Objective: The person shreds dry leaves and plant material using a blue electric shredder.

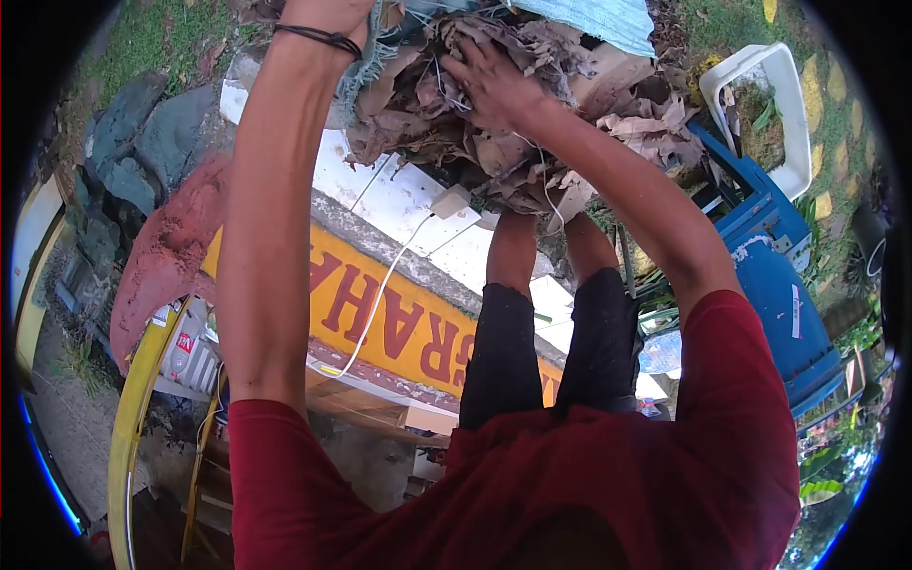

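Dry brown leaves fill a pale blue woven sack at the top of the view and spill over its edge. My left hand is at the sack's frayed left edge, cut off by the frame's top; its fingers are hidden. On top of the leaves lies my right hand, fingers spread among them and partly covered by leaves. A white cord hangs down from the pile.
A white tub with plant debris and a blue plastic chair stand at the right. White tiles and a yellow lettered board lie below the leaves. At the left are a red rock and grey-green stones.
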{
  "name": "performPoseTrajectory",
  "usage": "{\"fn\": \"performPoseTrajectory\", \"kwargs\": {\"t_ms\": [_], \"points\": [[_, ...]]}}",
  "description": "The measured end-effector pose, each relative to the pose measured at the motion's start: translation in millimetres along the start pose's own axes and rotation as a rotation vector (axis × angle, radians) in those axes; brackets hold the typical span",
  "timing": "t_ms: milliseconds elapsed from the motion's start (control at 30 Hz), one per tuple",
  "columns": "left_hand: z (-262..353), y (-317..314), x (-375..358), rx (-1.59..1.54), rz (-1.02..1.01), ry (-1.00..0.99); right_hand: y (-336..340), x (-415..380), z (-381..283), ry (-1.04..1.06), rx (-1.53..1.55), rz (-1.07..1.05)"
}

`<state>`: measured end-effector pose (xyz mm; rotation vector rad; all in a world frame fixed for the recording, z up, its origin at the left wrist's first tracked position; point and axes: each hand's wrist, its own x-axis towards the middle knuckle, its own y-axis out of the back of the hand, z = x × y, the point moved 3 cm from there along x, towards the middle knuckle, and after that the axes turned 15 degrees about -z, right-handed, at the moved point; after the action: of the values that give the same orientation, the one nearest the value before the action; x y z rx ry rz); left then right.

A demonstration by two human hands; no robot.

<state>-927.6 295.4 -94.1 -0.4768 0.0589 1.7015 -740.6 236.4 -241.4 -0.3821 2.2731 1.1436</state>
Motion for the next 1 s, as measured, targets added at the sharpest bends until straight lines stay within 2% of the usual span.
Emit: {"fn": "performPoseTrajectory", "kwargs": {"t_ms": [67, 100, 133, 233, 333, 400, 467, 500, 567, 600, 667, 733, 767, 833, 900, 967, 1000], "points": [[-3, -12, -6, -0.096, -0.006, -0.056, -34, -35, -1, 0.022, -0.032, -0.135], [4, -17, -6, -0.097, 0.013, -0.059, -45, -54, -1, -0.001, 0.027, -0.074], [10, -18, -4, -0.094, 0.036, -0.066, -40, -69, -6, -0.035, -0.024, -0.016], [17, -28, 3, -0.113, 0.044, -0.103, -10, -88, -4, -0.044, 0.119, -0.041], [24, -27, 4, -0.118, 0.061, -0.132, 16, -100, -18, 0.021, 0.123, -0.056], [23, -23, 6, -0.133, 0.042, -0.149, 32, -109, -20, -0.051, 0.152, 0.079], [12, -23, 9, -0.135, 0.022, -0.155, 46, -101, -12, -0.092, 0.182, 0.106], [14, -29, 6, -0.14, 0.079, -0.135, 57, -90, -6, -0.118, 0.163, 0.117], [15, -34, 5, -0.124, 0.085, -0.144, 60, -49, 2, -0.133, 0.15, 0.131], [13, -34, 5, -0.111, 0.084, -0.148, 55, -20, 5, -0.126, 0.185, 0.067], [12, -38, 11, -0.134, 0.079, -0.167, 27, 6, -3, -0.119, 0.225, 0.002], [19, -38, 8, -0.146, 0.161, -0.15, -14, 22, -22, -0.123, 0.241, -0.059], [18, -33, 8, -0.116, 0.148, -0.152, -19, 3, -29, -0.028, 0.405, -0.167], [19, -32, 4, -0.114, 0.118, -0.125, -81, -17, -44, 0.12, 0.278, -0.12], [19, -30, 3, -0.14, 0.016, -0.124, -120, -62, -52, 0.151, 0.287, -0.15], [17, -30, 5, -0.155, 0.023, -0.145, -150, -116, -44, 0.181, 0.178, -0.083], [15, -30, 7, -0.158, 0.026, -0.157, -159, -140, -38, 0.16, 0.154, -0.116]]}}
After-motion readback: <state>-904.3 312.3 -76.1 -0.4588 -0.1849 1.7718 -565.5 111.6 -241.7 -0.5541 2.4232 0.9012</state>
